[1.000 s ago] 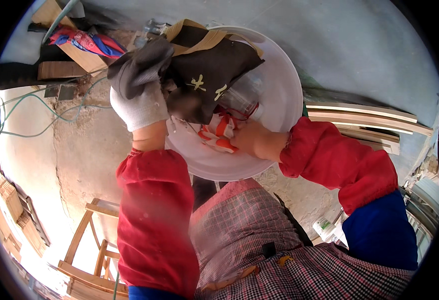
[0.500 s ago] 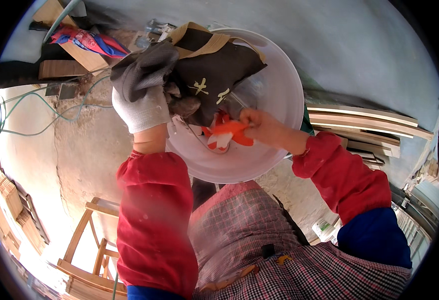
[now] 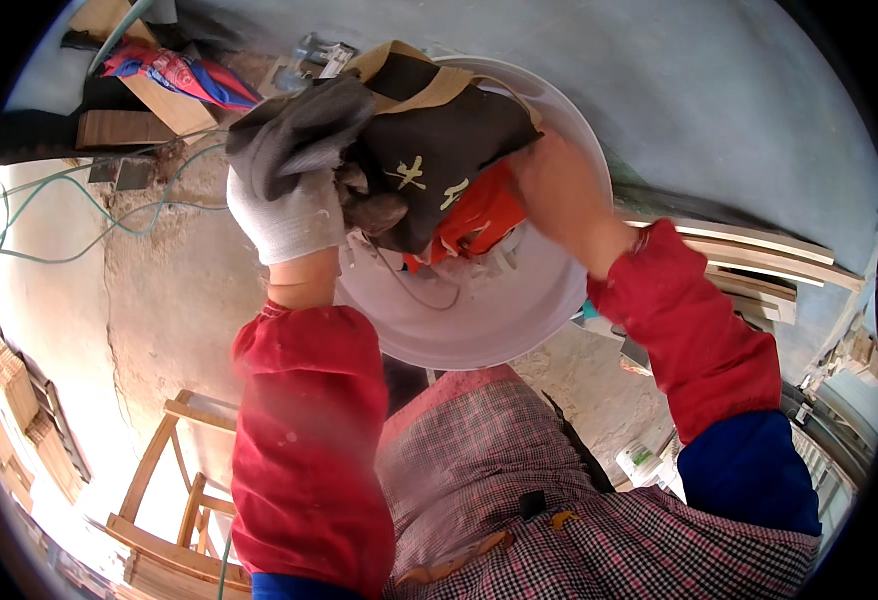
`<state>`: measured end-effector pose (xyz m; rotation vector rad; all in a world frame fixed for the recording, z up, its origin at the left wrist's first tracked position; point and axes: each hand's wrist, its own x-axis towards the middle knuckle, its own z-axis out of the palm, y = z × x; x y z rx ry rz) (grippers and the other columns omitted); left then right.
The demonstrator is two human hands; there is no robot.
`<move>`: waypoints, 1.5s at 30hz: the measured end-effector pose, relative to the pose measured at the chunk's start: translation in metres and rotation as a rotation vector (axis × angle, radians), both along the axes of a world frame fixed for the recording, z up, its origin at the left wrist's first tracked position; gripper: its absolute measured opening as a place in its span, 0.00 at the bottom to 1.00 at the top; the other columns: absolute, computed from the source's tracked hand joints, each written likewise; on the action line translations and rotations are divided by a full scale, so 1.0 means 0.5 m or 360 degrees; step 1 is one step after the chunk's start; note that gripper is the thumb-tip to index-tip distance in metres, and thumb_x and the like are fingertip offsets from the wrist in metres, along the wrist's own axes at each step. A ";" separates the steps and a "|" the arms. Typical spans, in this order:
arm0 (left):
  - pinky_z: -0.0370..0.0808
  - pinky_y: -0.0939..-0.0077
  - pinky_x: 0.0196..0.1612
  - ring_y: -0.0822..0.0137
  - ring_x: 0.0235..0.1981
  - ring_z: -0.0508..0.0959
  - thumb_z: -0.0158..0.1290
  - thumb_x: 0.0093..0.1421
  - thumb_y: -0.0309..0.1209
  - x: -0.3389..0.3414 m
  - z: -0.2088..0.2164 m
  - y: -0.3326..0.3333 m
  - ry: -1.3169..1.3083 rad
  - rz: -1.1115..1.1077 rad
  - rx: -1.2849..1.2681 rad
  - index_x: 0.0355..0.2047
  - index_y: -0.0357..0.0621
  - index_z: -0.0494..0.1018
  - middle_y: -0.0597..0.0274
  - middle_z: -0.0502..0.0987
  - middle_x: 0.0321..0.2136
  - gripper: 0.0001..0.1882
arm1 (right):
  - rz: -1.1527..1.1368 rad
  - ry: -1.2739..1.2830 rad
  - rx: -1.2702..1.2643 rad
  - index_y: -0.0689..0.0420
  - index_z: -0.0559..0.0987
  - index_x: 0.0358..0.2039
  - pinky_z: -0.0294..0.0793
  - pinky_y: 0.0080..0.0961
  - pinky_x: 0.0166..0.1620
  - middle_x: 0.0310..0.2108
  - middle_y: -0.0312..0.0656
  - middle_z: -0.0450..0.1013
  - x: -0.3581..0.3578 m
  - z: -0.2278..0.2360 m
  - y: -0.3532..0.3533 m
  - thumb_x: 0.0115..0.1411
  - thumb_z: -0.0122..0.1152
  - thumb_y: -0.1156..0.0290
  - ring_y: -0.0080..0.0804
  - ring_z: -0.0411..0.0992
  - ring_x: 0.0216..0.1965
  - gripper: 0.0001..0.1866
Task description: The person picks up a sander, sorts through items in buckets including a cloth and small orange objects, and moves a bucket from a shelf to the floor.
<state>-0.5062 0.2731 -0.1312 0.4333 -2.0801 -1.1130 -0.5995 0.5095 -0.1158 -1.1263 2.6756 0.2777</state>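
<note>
My left hand, in a white knit glove with dark fingers, is closed on the side of a dark tote bag with tan handles. A loose grey cloth piece hangs over its wrist side. The tote sits tilted in the mouth of a large white round tub. At the tote's lower right my bare right hand, smeared by motion, is against a crumpled orange-red plastic bag stretched up to it. Its fingertips are hidden. Below, a thin cord loops inside the tub.
Wooden planks lie along the wall at right. A green hose coils at left, near a wooden frame. At the upper left, a red and blue cloth rests on a board. A power tool lies behind the tote.
My right hand has moved up and away toward the tote's right edge, and the orange-red plastic bag has spread out beneath the tote. My left hand still holds the tote.
</note>
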 end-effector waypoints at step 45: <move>0.69 0.78 0.43 0.64 0.36 0.76 0.49 0.42 0.17 -0.002 -0.007 0.009 0.0019 -0.0019 0.0373 0.35 0.36 0.73 0.57 0.75 0.33 0.16 | 0.0010 -0.1461 0.0039 0.61 0.75 0.39 0.71 0.29 0.38 0.31 0.45 0.74 0.113 0.020 0.033 0.51 0.60 0.66 0.40 0.73 0.33 0.16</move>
